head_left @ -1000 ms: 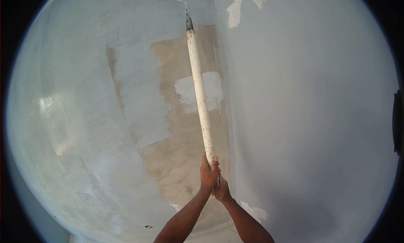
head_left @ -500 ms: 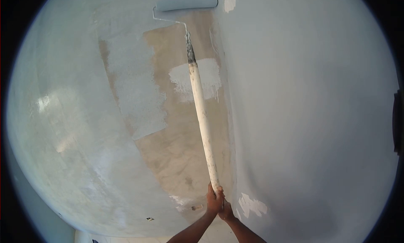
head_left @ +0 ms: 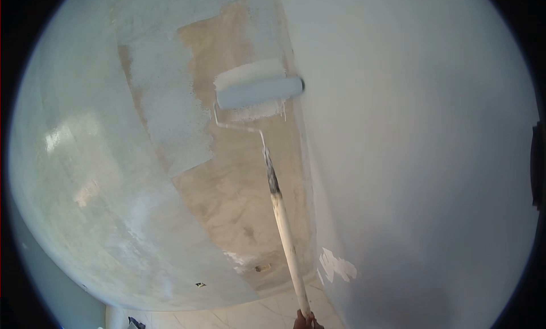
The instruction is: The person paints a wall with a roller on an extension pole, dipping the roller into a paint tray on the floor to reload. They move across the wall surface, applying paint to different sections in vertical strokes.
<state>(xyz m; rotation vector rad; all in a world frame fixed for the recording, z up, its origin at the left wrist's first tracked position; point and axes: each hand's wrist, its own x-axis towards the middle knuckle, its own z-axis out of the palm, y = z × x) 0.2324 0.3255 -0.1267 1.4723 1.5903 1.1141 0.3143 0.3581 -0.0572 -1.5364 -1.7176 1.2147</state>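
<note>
A paint roller (head_left: 259,93) with a grey-blue sleeve lies against the wall, over a white paint patch on bare brown plaster. Its thin wire frame runs down into a long pale pole (head_left: 287,232), dark and paint-stained near the top. At the bottom edge of the view, my left hand (head_left: 299,321) is closed around the pole's lower end. Close beside it, my right hand (head_left: 316,324) also grips the pole. Both hands are largely cut off by the frame.
The brown unpainted strip (head_left: 233,215) runs down beside the corner with the right-hand grey wall (head_left: 421,158). A white patch (head_left: 336,264) marks that wall low down. Wall openings (head_left: 263,268) sit near the pale tiled floor (head_left: 227,316). A dark object (head_left: 135,323) lies at lower left.
The roller has come down the wall from near the top, onto the white patch. My hands have lowered with the pole to the bottom edge. More brown wall near the top is now painted.
</note>
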